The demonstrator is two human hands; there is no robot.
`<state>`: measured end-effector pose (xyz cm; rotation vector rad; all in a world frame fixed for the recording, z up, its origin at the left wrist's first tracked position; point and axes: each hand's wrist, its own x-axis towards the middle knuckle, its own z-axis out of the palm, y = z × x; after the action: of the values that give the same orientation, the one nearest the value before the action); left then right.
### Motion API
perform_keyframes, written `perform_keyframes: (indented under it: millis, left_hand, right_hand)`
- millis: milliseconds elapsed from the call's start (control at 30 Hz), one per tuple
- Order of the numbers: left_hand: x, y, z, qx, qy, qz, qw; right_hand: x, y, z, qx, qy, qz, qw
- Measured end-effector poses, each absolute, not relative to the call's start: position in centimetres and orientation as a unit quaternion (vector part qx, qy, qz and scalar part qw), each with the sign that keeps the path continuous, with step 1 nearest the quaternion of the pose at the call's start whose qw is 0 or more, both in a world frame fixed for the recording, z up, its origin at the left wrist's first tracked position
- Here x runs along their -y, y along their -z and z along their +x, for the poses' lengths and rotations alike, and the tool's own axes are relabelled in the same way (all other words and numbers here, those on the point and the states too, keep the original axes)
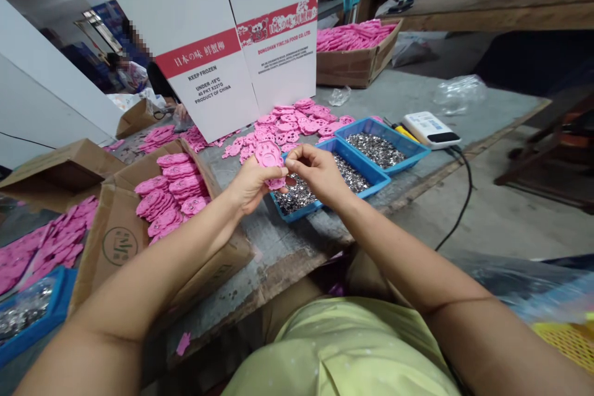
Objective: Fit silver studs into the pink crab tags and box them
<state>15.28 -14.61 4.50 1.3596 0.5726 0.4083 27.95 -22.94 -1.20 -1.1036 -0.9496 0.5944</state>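
Between the thumb and fingers of my left hand (pixel 253 185) is a flat pink plastic piece (pixel 269 158) with a scalloped edge and a round recess. My right hand (pixel 315 170) is right beside it, thumb and forefinger pinched together near its edge. Whatever the pinch holds is too small to make out. Below both hands stands a blue tray (pixel 331 201) of small shiny metal parts, partly covered by the right hand. Behind the hands lies a loose pile of similar pink pieces (pixel 297 124) on the grey table (pixel 297 241).
Left of me, a cardboard box (pixel 114 229) holds stacked pink pieces. A second blue tray (pixel 408 161) of metal parts sits near a white device (pixel 431 130) with a black cable. White printed cartons (pixel 278 74) stand behind the pile. Another carton (pixel 348 68) of pink pieces is farther back.
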Motion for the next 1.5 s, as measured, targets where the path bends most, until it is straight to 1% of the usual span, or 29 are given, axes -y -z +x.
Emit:
perform_keyframes:
  millis: [100,200,433,967,1500]
  left_hand:
    - [15.1,-4.9,15.3,-0.226,-0.151,0.617,0.738]
    - [15.3,-4.9,15.3,-0.203,-0.146,0.623,0.742]
    - [15.3,-4.6,15.4,-0.188,-0.142,0.635,0.736]
    - [15.2,-4.6,15.3,-0.195,-0.14,0.643,0.727]
    - [15.5,-4.7,15.3,-0.208,-0.132,0.653,0.716]
  right_hand:
    - [23.3,0.8,28.6,0.445,-0.216,-0.504,0.708]
    - [23.5,0.5,29.3,0.484,-0.151,-0.53,0.68]
    - [23.9,0.5,29.9,0.533,-0.102,-0.562,0.624]
    - [24.0,-0.4,30.5,0.583,-0.103,-0.582,0.557]
    - [24.0,-0.4,31.0,0.596,-0.148,-0.576,0.539]
